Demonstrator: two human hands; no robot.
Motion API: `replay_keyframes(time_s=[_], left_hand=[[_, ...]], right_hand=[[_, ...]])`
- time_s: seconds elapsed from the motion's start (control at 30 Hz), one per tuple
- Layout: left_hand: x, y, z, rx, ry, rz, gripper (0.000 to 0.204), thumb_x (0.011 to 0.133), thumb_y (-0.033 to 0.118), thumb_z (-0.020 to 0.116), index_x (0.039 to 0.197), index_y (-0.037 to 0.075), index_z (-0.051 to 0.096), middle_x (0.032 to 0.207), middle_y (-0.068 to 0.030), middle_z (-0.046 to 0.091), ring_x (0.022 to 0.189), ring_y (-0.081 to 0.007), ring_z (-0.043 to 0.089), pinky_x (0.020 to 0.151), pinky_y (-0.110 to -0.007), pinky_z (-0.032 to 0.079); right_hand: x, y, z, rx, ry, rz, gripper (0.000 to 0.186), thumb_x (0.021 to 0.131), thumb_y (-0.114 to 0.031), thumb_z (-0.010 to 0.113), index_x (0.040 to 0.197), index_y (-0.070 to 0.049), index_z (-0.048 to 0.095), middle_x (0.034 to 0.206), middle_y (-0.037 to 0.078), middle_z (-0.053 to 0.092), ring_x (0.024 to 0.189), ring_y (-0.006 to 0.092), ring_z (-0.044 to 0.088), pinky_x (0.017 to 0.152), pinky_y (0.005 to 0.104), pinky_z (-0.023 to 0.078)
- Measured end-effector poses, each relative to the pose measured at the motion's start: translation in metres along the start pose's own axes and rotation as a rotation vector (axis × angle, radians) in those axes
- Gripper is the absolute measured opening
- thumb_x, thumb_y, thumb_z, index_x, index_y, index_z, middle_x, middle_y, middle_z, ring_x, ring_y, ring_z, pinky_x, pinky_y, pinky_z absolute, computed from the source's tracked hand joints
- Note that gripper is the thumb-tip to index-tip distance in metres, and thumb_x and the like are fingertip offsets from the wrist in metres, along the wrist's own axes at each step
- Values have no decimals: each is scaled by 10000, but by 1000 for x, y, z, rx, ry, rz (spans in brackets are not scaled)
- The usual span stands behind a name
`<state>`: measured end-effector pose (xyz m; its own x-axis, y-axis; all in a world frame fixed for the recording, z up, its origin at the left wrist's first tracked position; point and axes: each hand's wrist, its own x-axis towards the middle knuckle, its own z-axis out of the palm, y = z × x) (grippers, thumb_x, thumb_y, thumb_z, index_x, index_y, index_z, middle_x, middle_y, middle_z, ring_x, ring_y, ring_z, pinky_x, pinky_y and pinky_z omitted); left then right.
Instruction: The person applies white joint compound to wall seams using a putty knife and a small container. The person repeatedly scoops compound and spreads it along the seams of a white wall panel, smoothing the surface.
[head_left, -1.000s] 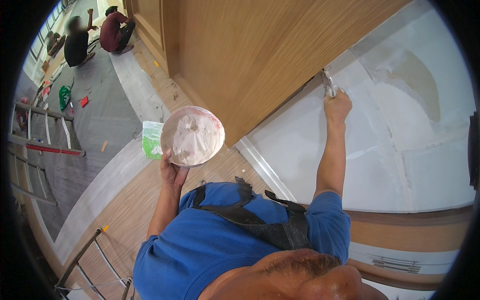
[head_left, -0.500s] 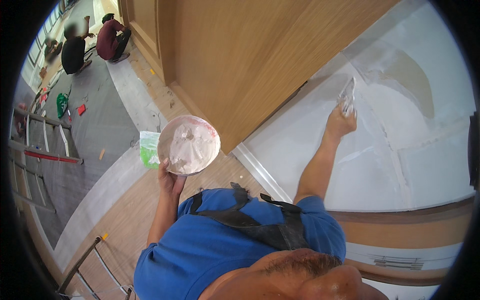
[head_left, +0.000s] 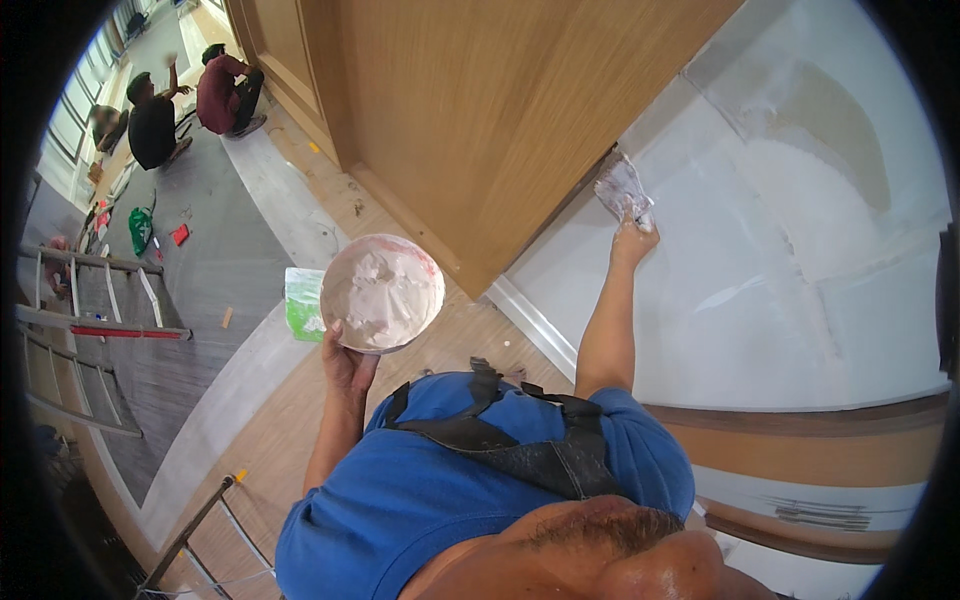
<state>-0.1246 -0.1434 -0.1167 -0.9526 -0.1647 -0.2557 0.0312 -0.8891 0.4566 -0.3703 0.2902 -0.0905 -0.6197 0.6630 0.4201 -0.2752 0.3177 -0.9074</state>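
Note:
My left hand (head_left: 348,365) grips a round bowl (head_left: 437,278) from below, tilted so its inside shows. Pale pinkish putty (head_left: 375,300) fills much of it. A green and white smeared spreader (head_left: 302,305) sticks out at the bowl's left side; whether my fingers also hold it is hidden. Out to the right, my right hand (head_left: 634,240) is closed on a putty-smeared putty knife (head_left: 620,182). Its blade is at the white wall (head_left: 700,320), close beside the edge of the wooden panel (head_left: 480,130). A paler patch (head_left: 800,200) and a seam show farther right on the wall.
A metal ladder (head_left: 110,325) stands at left, another (head_left: 180,545) at lower left. Two people (head_left: 155,130) (head_left: 222,90) crouch at the far left, with a third beyond. A green bag (head_left: 140,230) and red item (head_left: 180,235) lie on the grey floor covering (head_left: 215,210).
My right hand has moved left along the wall with the putty knife, from the seam to the wooden panel's edge. The bowl stays in my left hand, and the view has shifted slightly.

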Motion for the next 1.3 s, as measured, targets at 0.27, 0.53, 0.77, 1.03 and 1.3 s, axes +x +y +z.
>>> replay_keyframes(time_s=[0.27,0.53,0.77,1.03,1.3], left_hand=[[-2,-1,4,33,25,6,795,805,304,723,1481,76,370,1443,-142,489,1319,-339,482,1104,-561,392],[3,-3,-2,28,16,-9,792,810,302,718,1483,78,367,1450,-144,482,1338,-341,463,1118,-565,373],[-2,0,9,33,-1,-11,812,805,301,715,1498,96,346,1467,-141,459,1348,-338,449,1121,-561,368],[-2,2,10,92,-27,36,825,799,317,719,1503,115,339,1469,-136,452,1347,-337,450,1110,-552,386],[-1,1,-4,38,41,-18,802,815,310,720,1491,77,356,1450,-136,477,1324,-332,471,1107,-545,388]], right_hand=[[-3,6,15,60,23,83,166,840,-38,781,936,83,721,832,50,706,716,101,595,670,271,486],[9,36,25,-75,121,17,161,811,-70,798,882,59,733,778,88,725,670,149,635,653,327,499],[-8,30,30,-58,234,43,219,785,-104,815,831,81,709,748,122,708,636,212,649,629,375,500],[-34,77,-16,-289,235,56,117,802,-68,710,832,44,723,736,152,711,641,261,666,618,402,488],[-45,27,-76,-593,-63,-346,160,784,-83,712,927,-13,712,830,159,681,742,340,661,666,425,517]])
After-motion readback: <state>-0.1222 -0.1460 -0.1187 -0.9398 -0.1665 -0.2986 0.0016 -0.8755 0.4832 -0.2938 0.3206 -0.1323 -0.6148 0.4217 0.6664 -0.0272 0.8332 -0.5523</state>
